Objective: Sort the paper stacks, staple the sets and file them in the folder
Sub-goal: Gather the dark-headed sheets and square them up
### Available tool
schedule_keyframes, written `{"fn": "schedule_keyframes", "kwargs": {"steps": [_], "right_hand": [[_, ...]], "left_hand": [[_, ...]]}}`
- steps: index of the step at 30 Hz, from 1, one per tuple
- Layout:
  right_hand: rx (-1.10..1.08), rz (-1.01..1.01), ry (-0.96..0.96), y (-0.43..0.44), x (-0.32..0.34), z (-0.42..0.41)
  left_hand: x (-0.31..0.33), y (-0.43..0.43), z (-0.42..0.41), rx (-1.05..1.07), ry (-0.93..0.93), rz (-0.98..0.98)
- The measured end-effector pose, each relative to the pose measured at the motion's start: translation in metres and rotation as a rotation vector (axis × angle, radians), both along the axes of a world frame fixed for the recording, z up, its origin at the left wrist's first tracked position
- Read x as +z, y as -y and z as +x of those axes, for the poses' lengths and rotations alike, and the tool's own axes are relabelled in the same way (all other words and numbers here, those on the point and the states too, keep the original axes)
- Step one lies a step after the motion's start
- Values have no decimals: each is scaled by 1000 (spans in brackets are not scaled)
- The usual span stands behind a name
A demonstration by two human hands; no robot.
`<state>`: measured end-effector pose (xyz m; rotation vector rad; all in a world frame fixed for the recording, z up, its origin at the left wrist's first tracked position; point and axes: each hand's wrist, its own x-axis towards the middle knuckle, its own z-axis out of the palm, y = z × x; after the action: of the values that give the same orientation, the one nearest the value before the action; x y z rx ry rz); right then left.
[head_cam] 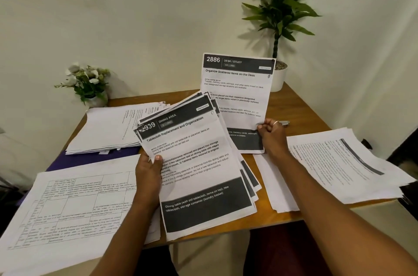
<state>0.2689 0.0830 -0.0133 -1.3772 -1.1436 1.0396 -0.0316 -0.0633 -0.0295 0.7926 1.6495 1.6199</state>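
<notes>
My left hand (148,168) grips the left edge of a fanned stack of printed sheets (199,162), thumb on the top page headed "Tablecloth Replacement and Organization". My right hand (270,132) pinches the right edge of a single sheet (237,92) headed "Organize Scattered Items on the Desk", held upright above the wooden table (300,106). A purple folder (90,159) lies at the left under a paper pile (113,128). A small metal stapler (283,123) peeks out just behind my right hand.
A sheet with a printed table (67,203) lies at the near left, overhanging the edge. Another paper pile (343,167) sits at the right. A flower pot (90,86) stands back left, a tall potted plant (279,72) back right against the wall.
</notes>
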Motion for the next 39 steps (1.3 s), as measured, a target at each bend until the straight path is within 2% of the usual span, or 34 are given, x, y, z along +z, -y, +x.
{"fn": "schedule_keyframes", "kwargs": {"steps": [5, 10, 14, 19, 25, 28, 30, 32, 36, 39], "right_hand": [[26, -8, 6, 4, 7, 0], [118, -15, 102, 8, 15, 1], [329, -122, 129, 12, 21, 5], [499, -245, -41, 21, 20, 1], [830, -433, 197, 30, 30, -10], [941, -566, 88, 34, 43, -13], [916, -621, -27, 34, 48, -16], [805, -627, -26, 35, 50, -23], [598, -398, 240, 34, 52, -38], [492, -198, 110, 34, 67, -38]], "left_hand": [[1, 1, 1, -3, -6, 4], [2, 2, 2, 9, -18, 4], [5, 2, 4, 20, -1, 12], [6, 2, 8, 14, -24, 25], [-1, -1, 3, -23, -5, 6], [2, -7, 4, -57, 16, -40], [8, -12, 7, -70, 0, -69], [17, -17, 13, -74, -38, -81], [45, -22, 28, -158, 40, 19], [74, -21, 35, -198, 29, 117]]}}
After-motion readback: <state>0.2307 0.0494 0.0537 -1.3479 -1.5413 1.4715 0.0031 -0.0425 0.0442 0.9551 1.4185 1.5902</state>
